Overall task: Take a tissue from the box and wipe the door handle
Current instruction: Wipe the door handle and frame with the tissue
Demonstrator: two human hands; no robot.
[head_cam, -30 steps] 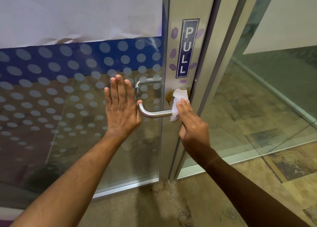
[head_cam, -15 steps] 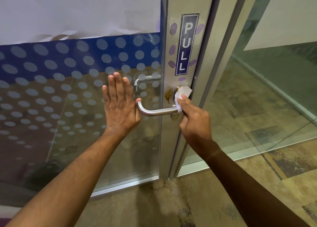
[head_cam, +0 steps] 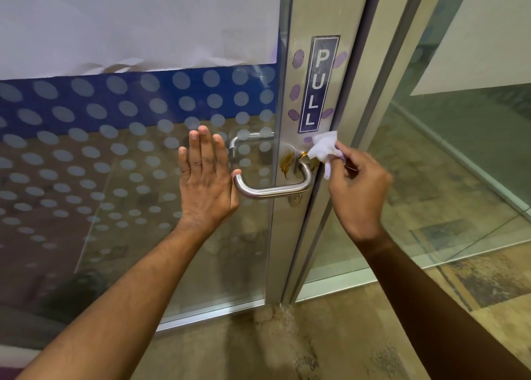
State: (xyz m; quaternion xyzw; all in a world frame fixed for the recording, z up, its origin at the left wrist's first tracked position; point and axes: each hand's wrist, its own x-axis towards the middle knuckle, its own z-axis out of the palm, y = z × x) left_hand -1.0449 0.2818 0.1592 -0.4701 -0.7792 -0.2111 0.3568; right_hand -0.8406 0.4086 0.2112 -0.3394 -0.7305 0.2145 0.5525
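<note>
A steel lever door handle (head_cam: 273, 189) sticks out from the metal frame of a glass door (head_cam: 138, 161). A brown smear (head_cam: 287, 162) marks the frame just above the handle's base. My right hand (head_cam: 357, 188) pinches a crumpled white tissue (head_cam: 323, 149) and holds it against the frame at the top of the handle's base, below the PULL sign (head_cam: 317, 83). My left hand (head_cam: 204, 181) lies flat on the glass with fingers together, its thumb beside the handle's free end. No tissue box is in view.
The door glass carries a blue band with pale dots and a white sheet above. A fixed glass panel (head_cam: 445, 155) stands to the right of the frame. Brown patterned carpet (head_cam: 330, 342) covers the floor below.
My right hand has lifted the tissue from the handle's bar up to the frame above its base and shifted right. The left hand stays flat on the glass.
</note>
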